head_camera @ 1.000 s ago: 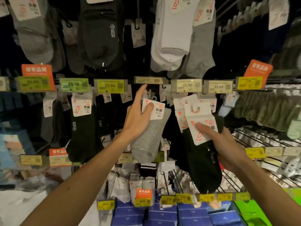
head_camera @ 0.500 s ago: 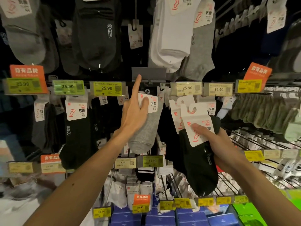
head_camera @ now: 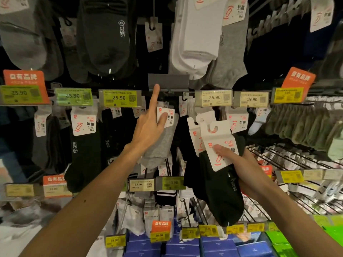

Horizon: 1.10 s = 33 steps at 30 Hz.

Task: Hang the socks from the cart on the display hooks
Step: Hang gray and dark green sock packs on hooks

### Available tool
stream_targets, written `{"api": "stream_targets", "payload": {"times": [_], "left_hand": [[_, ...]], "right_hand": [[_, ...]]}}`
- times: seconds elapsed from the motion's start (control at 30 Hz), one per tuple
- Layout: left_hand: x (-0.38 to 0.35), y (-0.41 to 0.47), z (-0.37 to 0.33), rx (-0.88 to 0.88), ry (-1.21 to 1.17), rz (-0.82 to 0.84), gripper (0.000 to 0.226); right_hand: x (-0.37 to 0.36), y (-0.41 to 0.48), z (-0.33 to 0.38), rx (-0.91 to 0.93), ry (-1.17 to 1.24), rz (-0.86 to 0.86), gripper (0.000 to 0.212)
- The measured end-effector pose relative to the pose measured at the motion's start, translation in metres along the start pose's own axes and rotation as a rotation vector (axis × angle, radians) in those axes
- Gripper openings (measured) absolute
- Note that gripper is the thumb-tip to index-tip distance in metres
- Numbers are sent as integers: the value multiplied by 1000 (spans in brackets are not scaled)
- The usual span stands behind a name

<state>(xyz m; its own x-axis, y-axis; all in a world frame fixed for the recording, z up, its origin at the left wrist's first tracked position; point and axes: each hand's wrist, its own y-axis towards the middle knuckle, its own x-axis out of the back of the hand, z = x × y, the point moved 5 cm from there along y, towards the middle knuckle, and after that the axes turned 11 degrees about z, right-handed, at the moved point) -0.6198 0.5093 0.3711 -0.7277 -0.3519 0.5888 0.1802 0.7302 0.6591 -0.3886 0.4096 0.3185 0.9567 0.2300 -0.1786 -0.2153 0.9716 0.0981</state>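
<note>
Left hand (head_camera: 150, 130): a second ago it only held the grey sock pack (head_camera: 161, 143) up to the middle rail, and the price holder there hung face-out like its neighbours. Now the index finger is straight up, its tip touching the price-tag flap (head_camera: 168, 83), which is tipped upward and shows its blank grey back. The thumb pinches the pack's white header card (head_camera: 167, 117) against the other fingers, so the pack is gripped, not released. The pack sits just under the raised flap, to the right of the yellow 25.90 label (head_camera: 118, 98), with the sock body hanging down behind the wrist. I cannot make out the hook itself behind the flap, nor whether the card's hole is on it yet. Right hand (head_camera: 239, 164): no real change. It holds the black socks (head_camera: 220, 197) lower and to the right, near the wire shelf, thumb pressed on the front white card and fingers wrapped behind. Reading: lifting the flap likely clears the hook end, so threading the grey pack looks to be the step in hand. The black bundle waits its turn. Cart not in view.
</note>
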Motion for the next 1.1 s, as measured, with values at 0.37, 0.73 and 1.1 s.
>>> {"api": "stream_targets", "payload": {"times": [0.37, 0.73, 1.1], "left_hand": [[-8, -41, -18, 125, 1, -31, 76], [-57, -108, -49, 597, -958, 361, 28], [-35, -120, -6, 687, -831, 181, 24]], "right_hand": [[4, -13, -16, -1, 49, 59, 39], [-7, -16, -44, -101, 126, 151, 19], [17, -15, -36, -11, 29, -57, 19]]}}
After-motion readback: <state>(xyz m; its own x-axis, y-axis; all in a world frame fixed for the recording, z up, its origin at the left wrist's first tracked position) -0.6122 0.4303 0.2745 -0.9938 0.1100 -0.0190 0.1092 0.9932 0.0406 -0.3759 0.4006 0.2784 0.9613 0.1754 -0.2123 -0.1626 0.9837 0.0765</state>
